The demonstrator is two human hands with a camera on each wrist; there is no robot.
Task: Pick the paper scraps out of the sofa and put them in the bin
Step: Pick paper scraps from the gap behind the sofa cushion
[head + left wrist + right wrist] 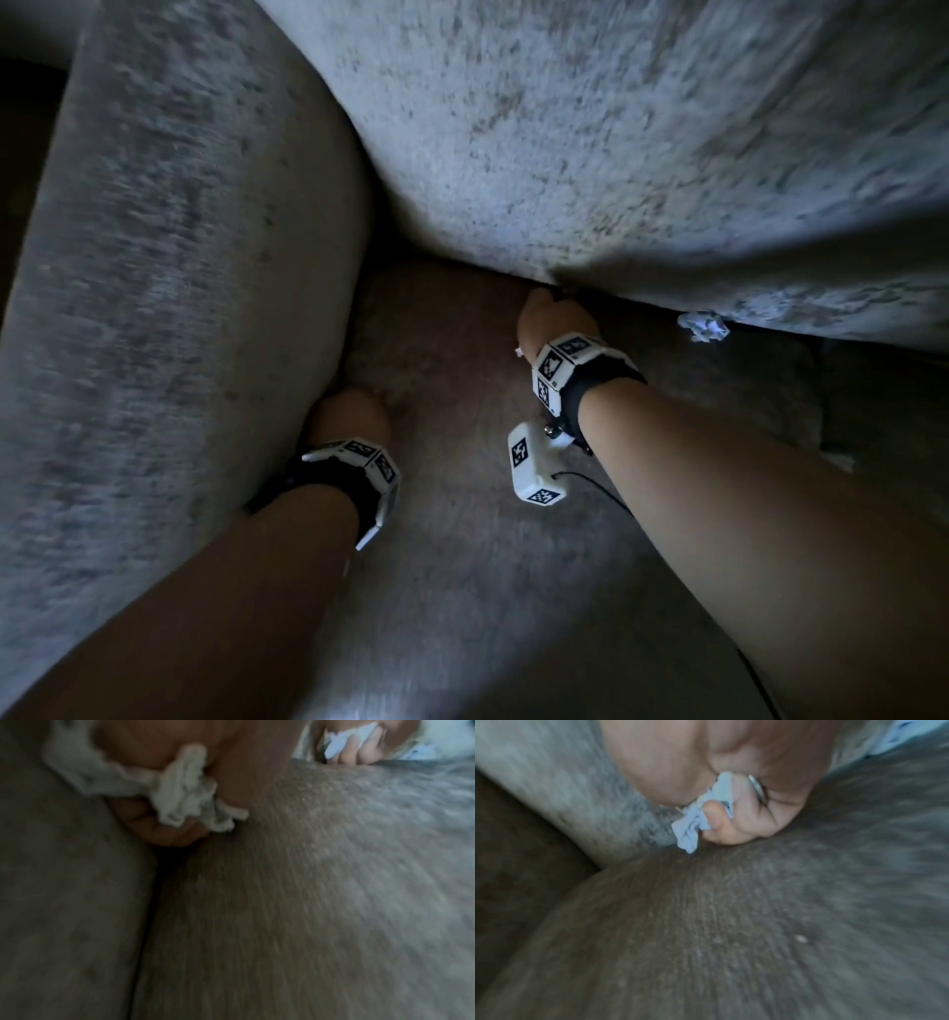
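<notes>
Dim corner of a grey velvet sofa (590, 154), seen from above. Both forearms reaching in from the lower edge of the head view, each wrist strapped with a black band and white marker blocks (557, 360).

Left hand (352, 413) low and left of centre, at the crease where the armrest (154, 308) meets the seat cushion (462, 591). Grip there curled tight round a wad of crumpled white paper scraps (185, 793), fingers (164, 829) wrapped beneath it, a frayed tail of paper trailing toward the upper left of the left wrist view.

Right hand (554, 318) at centre, knuckles pushed against the lower edge of the back cushion. Grip closed in a fist, pinching a small pale blue-white paper scrap (700, 817) between thumb and curled fingers; a ring (755, 787) on one finger.

One more crumpled paper scrap (702, 326) lying loose at right of centre, tucked in the gap under the back cushion, just beside the right hand.

Both wrist views blurred.
</notes>
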